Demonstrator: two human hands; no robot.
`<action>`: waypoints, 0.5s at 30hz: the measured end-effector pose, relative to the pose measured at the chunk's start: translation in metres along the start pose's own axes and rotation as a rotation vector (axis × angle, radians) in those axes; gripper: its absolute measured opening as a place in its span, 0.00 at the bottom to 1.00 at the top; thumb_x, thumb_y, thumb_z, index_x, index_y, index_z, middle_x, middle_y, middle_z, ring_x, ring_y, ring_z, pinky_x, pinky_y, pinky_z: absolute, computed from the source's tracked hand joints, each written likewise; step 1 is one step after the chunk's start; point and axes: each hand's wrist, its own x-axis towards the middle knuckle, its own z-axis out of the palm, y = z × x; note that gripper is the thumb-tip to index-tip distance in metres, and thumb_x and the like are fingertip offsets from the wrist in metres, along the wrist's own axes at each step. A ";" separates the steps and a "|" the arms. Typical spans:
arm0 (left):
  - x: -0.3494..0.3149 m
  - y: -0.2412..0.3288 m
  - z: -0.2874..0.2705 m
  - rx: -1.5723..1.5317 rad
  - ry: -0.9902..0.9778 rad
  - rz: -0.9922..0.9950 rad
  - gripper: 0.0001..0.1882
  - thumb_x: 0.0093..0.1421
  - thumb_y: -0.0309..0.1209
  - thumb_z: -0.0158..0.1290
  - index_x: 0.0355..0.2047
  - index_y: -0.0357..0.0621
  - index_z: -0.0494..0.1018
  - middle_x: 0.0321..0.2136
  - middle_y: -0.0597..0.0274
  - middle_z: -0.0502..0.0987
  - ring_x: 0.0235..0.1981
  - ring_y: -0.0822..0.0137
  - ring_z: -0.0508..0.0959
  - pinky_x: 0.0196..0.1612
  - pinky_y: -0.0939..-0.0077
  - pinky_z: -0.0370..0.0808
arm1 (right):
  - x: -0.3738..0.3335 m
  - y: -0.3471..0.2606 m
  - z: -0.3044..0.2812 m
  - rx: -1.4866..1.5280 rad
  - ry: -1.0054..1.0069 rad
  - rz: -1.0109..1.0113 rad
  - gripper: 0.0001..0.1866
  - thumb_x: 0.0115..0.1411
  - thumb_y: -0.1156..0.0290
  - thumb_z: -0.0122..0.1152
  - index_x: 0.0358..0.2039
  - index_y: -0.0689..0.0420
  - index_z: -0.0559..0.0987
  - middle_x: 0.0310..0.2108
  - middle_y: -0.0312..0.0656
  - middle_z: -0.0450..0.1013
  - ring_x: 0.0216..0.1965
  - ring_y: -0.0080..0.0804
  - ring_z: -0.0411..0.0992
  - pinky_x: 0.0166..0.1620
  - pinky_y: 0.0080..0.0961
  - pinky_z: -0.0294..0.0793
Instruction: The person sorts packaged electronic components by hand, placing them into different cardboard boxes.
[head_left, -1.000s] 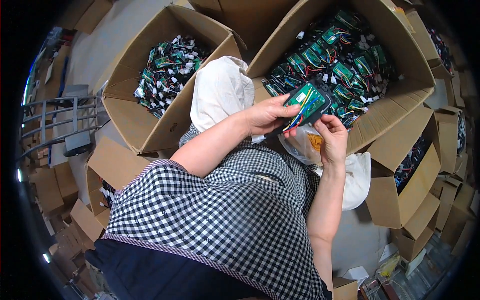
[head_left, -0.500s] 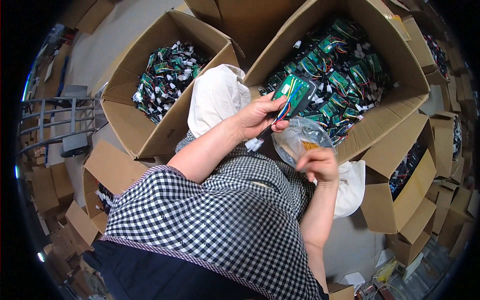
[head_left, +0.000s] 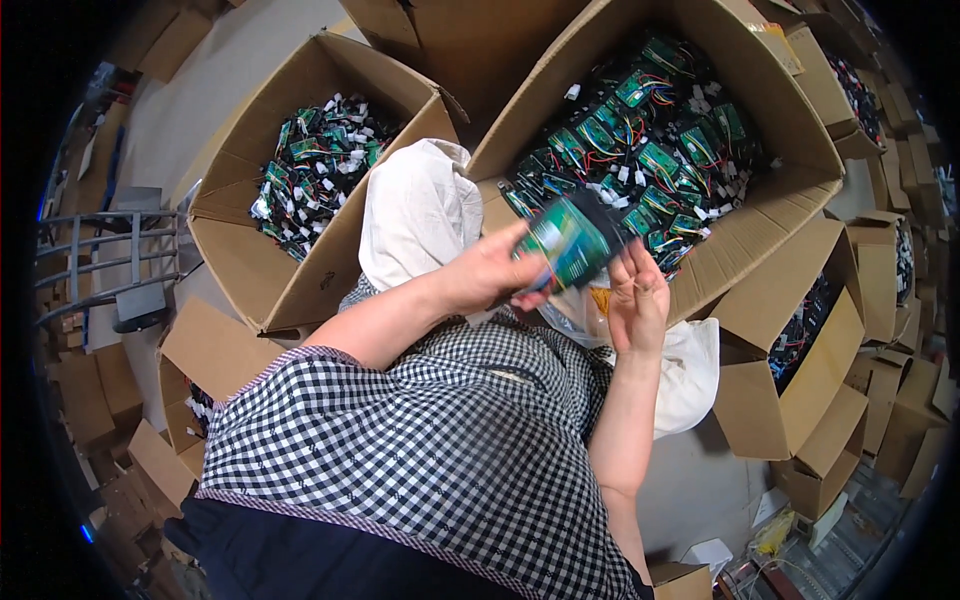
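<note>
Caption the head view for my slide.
Left hand grips a green rectangular circuit board, right hand beside it, near open brown cardboard boxes.

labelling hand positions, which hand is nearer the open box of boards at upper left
Left. The left hand, gripping a green circuit board, is right of that box; the right hand is farther right.

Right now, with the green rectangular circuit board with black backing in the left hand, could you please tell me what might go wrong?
The green rectangular circuit board looks blurred, so it may be moving; it could slip from the bare left hand.

If dropped, it might land on the clear plastic bag below the hands.

In the large brown cardboard box, the coloured wires on the piled green boards lie jumbled and could snag.
</note>
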 end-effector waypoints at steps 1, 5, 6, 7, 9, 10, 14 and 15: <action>0.008 -0.002 -0.003 -0.254 -0.062 0.090 0.21 0.60 0.37 0.50 0.49 0.45 0.58 0.35 0.61 0.70 0.22 0.72 0.69 0.21 0.80 0.64 | 0.000 0.001 0.016 -0.191 0.028 -0.198 0.36 0.48 0.57 0.67 0.53 0.63 0.67 0.57 0.54 0.60 0.59 0.48 0.59 0.61 0.37 0.56; 0.001 0.004 -0.010 0.156 0.108 -0.246 0.18 0.61 0.37 0.50 0.47 0.42 0.61 0.27 0.64 0.70 0.22 0.77 0.67 0.23 0.86 0.63 | 0.005 -0.033 0.064 -1.166 -0.160 -0.533 0.37 0.44 0.54 0.67 0.51 0.62 0.69 0.55 0.49 0.64 0.57 0.39 0.63 0.61 0.41 0.54; -0.002 0.013 -0.007 0.499 0.016 -0.269 0.18 0.61 0.37 0.49 0.46 0.40 0.61 0.28 0.62 0.71 0.26 0.75 0.70 0.27 0.83 0.66 | 0.005 -0.039 0.066 -1.772 -0.377 -0.544 0.37 0.41 0.56 0.69 0.50 0.61 0.70 0.54 0.47 0.66 0.55 0.35 0.65 0.61 0.41 0.53; -0.005 0.016 -0.011 0.791 -0.066 -0.222 0.18 0.60 0.37 0.50 0.45 0.40 0.62 0.28 0.59 0.72 0.26 0.70 0.72 0.29 0.77 0.68 | 0.005 -0.037 0.066 -1.842 -0.484 -0.431 0.36 0.37 0.57 0.69 0.47 0.61 0.72 0.49 0.43 0.71 0.51 0.32 0.68 0.61 0.43 0.52; -0.013 0.029 -0.012 1.133 -0.082 -0.214 0.18 0.58 0.37 0.51 0.42 0.39 0.63 0.30 0.50 0.73 0.32 0.58 0.75 0.36 0.65 0.70 | 0.006 -0.029 0.049 -1.605 -0.451 -0.359 0.28 0.43 0.65 0.68 0.45 0.61 0.73 0.43 0.44 0.74 0.43 0.34 0.73 0.53 0.39 0.64; -0.022 0.042 -0.012 1.332 0.058 -0.147 0.19 0.56 0.36 0.53 0.43 0.39 0.63 0.32 0.48 0.73 0.34 0.56 0.76 0.37 0.64 0.70 | 0.007 -0.026 0.035 -1.394 -0.370 -0.318 0.24 0.47 0.68 0.67 0.45 0.61 0.73 0.41 0.45 0.75 0.40 0.34 0.75 0.49 0.36 0.69; -0.060 0.109 -0.058 1.502 0.964 0.131 0.28 0.53 0.35 0.54 0.51 0.35 0.58 0.39 0.39 0.72 0.43 0.47 0.74 0.46 0.63 0.70 | 0.010 -0.034 -0.018 -0.660 0.443 -0.278 0.14 0.58 0.77 0.56 0.45 0.65 0.72 0.34 0.45 0.75 0.31 0.28 0.74 0.37 0.21 0.75; -0.075 0.115 -0.081 1.832 1.082 0.248 0.28 0.55 0.35 0.53 0.53 0.38 0.58 0.52 0.39 0.61 0.54 0.49 0.65 0.54 0.63 0.63 | 0.010 -0.031 -0.035 -0.656 0.441 -0.269 0.14 0.58 0.77 0.56 0.45 0.65 0.72 0.34 0.45 0.75 0.31 0.28 0.74 0.37 0.21 0.75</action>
